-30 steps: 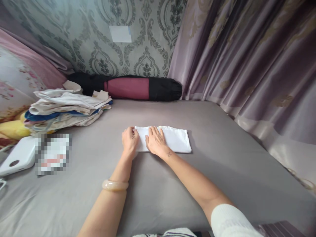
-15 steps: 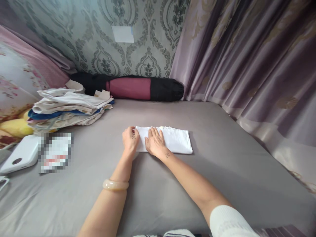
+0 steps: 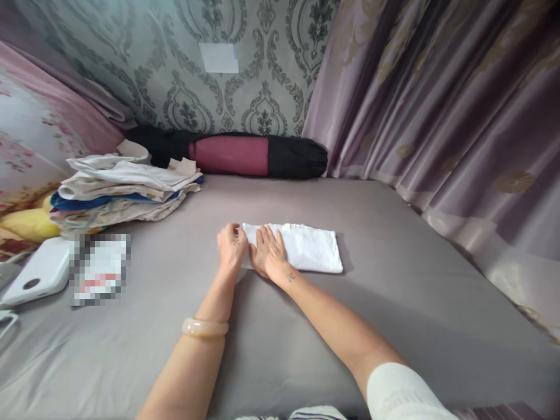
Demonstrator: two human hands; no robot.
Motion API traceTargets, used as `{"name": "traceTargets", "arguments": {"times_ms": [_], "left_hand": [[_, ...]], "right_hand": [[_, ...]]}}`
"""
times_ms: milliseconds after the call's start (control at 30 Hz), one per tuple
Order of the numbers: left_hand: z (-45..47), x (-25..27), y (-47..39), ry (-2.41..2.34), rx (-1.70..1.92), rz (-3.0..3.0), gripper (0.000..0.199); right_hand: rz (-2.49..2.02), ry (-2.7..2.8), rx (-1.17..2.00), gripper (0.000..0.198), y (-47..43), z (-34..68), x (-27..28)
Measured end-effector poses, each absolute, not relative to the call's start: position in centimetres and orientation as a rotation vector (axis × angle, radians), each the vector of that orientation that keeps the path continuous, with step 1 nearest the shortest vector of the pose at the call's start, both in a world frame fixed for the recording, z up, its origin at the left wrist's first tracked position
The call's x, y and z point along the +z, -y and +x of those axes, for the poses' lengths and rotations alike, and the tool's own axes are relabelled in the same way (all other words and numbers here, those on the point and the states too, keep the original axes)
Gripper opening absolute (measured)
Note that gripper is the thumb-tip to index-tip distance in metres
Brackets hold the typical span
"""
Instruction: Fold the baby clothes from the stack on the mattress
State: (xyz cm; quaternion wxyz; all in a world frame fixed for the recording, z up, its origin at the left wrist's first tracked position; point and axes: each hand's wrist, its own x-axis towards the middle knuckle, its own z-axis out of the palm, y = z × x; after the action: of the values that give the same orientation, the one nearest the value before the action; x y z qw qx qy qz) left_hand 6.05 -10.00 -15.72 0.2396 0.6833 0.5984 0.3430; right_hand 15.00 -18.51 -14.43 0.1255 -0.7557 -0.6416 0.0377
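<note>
White cloth lies folded on the bed, at dial centre. Right hand rests flat, fingers extended, apparently steadying it; left hand curls at its nine o'clock end, grip undeterminable.

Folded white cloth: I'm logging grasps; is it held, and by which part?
Unclear: the left hand curls at the left end of the folded white cloth; the right hand lies flat on top.
</note>
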Motion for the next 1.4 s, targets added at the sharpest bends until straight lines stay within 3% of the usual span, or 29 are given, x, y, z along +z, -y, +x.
{"name": "traceTargets", "arguments": {"times_ms": [733, 900, 1100, 1400], "left_hand": [[5.8, -15.0, 9.3, -1.500, 1.410, 1.363, 0.025], [6.1, -15.2, 9.5, -1.399, 1.356, 1.401, 0.025], [6.9, -14.7, 10.8, -1.313, 1.097, 1.688, 0.031], [7.2, -15.1, 11.3, -1.397, 0.833, 2.052, 0.034]], "right_hand": [[-2.092, 1.976, 0.335, 0.061, 16.5, 12.7, -13.8], [-2.108, 1.941, 0.391, 0.060, 16.7, 13.2, -12.9], [-2.131, 1.909, 0.158, 0.054, 18.7, 15.4, -12.6], [-2.167, 1.929, 0.108, 0.054, 19.4, 16.3, -14.3]]}}
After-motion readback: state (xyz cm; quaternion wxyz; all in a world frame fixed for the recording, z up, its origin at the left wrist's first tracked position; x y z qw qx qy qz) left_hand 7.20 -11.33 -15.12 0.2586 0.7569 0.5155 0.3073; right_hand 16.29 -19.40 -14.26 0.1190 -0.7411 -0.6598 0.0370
